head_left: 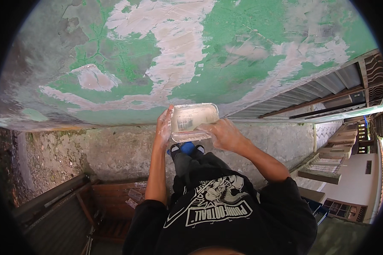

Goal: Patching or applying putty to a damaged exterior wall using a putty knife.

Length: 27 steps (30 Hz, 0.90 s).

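Note:
In front of the wall, my left hand (164, 126) grips the left side of a rectangular, whitish plastic container (195, 111). White paste coats its rim and inner walls. My right hand (224, 134) is closed at the container's near right corner, its fingers reaching over the inside. Whatever those fingers hold is hidden; a pale reddish strip shows beside them along the near side. Whitish smears mark both hands. Close beyond the container rises a green painted wall (238, 59), with broad patches of white filler (178, 51) over cracked and peeling paint.
Below the container, a blue object (187, 148) shows by my sandalled feet on the worn concrete floor (115, 148). Behind me to the left stands a brown wooden piece (119, 199) with slats. A louvred opening (306, 91) lies along the wall to the right.

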Each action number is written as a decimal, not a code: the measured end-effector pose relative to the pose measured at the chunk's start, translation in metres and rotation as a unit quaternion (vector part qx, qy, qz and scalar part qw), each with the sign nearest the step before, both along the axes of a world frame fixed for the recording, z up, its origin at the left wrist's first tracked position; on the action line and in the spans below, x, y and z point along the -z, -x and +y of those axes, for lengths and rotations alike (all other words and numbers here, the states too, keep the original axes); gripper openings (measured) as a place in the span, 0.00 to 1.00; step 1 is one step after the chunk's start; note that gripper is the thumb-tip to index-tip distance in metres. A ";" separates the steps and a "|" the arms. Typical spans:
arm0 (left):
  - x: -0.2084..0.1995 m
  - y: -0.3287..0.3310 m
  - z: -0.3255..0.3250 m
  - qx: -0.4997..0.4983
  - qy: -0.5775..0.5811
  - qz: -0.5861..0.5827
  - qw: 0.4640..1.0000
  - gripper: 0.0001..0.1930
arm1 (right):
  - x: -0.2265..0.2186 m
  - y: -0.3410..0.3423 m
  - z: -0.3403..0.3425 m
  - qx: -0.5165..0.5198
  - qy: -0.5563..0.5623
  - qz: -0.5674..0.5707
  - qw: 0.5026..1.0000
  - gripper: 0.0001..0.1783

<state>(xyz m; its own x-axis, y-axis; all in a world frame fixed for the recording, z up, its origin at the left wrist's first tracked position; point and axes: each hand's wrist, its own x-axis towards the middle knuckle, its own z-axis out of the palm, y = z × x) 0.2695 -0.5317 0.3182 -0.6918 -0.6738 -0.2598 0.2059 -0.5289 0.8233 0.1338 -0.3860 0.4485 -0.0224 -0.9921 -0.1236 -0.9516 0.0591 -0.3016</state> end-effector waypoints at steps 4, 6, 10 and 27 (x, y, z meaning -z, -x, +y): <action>-0.002 0.005 -0.002 0.005 0.004 0.012 1.000 0.27 | -0.002 0.004 -0.003 -0.010 -0.018 -0.007 1.000 0.25; -0.009 0.007 0.000 -0.010 -0.021 0.017 1.000 0.28 | 0.008 0.005 -0.001 -0.013 0.008 0.001 1.000 0.25; -0.016 0.002 -0.004 -0.006 -0.024 0.006 1.000 0.28 | 0.005 0.009 0.001 0.004 0.035 0.010 0.999 0.26; -0.026 0.014 -0.010 -0.002 0.004 -0.022 1.000 0.28 | -0.013 0.017 0.002 0.016 0.024 -0.006 1.000 0.26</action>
<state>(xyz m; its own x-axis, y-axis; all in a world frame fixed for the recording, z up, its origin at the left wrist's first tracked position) 0.2556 -0.5416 0.3445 -0.6777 -0.6780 -0.2847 0.1713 -0.5220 0.8356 0.1168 -0.3844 0.4613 -0.0526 -0.9957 -0.0758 -0.9455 0.0740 -0.3170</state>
